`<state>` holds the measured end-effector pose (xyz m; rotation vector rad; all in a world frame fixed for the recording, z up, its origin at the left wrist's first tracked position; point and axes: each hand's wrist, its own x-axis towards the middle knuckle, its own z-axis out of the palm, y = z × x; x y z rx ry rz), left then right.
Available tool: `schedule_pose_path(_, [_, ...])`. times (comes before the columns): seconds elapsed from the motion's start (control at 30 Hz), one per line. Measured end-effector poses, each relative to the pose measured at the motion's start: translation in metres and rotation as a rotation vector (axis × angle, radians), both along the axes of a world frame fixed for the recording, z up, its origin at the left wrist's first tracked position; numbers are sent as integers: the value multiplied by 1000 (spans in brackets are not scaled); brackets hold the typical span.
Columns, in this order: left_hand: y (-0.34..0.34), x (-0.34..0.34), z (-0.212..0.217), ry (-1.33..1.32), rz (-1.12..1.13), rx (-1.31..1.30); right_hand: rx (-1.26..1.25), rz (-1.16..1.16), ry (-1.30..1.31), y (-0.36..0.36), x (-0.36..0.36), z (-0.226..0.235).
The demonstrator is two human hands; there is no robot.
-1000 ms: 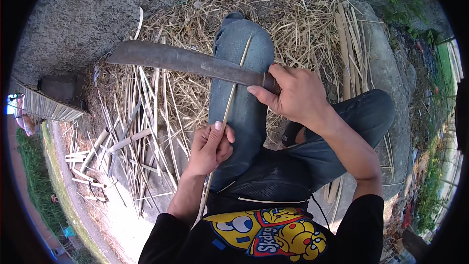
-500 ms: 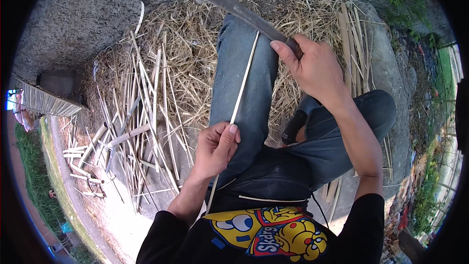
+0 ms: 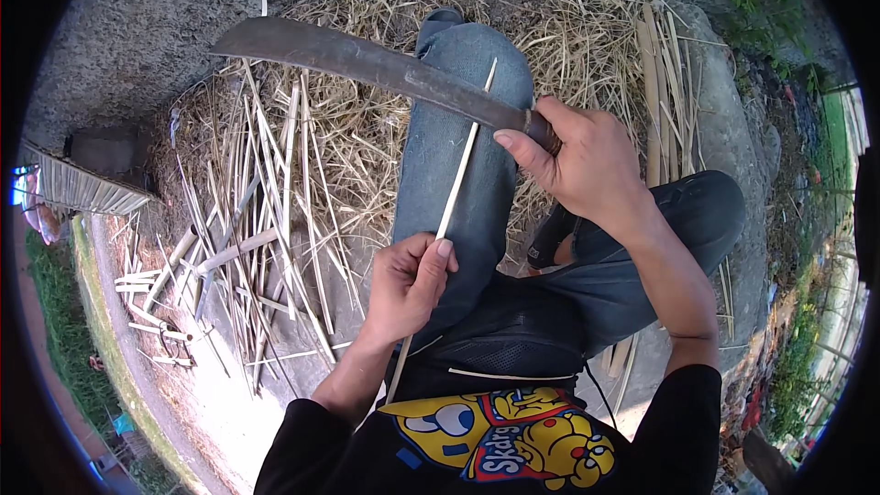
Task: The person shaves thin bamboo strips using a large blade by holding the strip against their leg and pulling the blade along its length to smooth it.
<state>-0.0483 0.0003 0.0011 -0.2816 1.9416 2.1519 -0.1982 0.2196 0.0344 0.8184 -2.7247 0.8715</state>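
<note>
My left hand is closed around a thin pale bamboo strip, thumb on top. The strip slants from my lap up across my raised knee, its tapered tip showing beyond the blade. In my right hand is the handle of a machete with a long, dark, curved blade pointing left. The blade crosses over the strip close to the handle, above my knee. Whether its edge touches the strip I cannot tell.
Bamboo strips and sticks lie in a loose heap on the left. Flat slats lie at the right on the stone slab. Dry shavings cover the ground around my leg. A rough grey wall stands beyond.
The machete has come down and nearer along the strip, its tip swinging lower left. The strip's tip now shows past the blade. My left hand has hardly moved.
</note>
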Motion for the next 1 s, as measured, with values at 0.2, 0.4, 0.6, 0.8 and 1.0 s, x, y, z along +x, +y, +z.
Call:
schedule_pose_path(0.2, [-1,2,-5,48,-32,-44,-110,-216,-167,12,-37,8])
schedule_pose_path(0.4, [2,1,2,-20,25,-49,-59,65,-15,-5,23,-3])
schedule_pose_path(0.6, [15,4,1,86,55,-353,4,-5,150,0,-3,-15])
schedule_pose_path(0.8, [17,12,-7,120,72,-418,-124,-146,-175,12,-12,-8])
schedule_pose_path(1.0, [22,8,0,146,96,-433,-43,11,32,-1,21,-19])
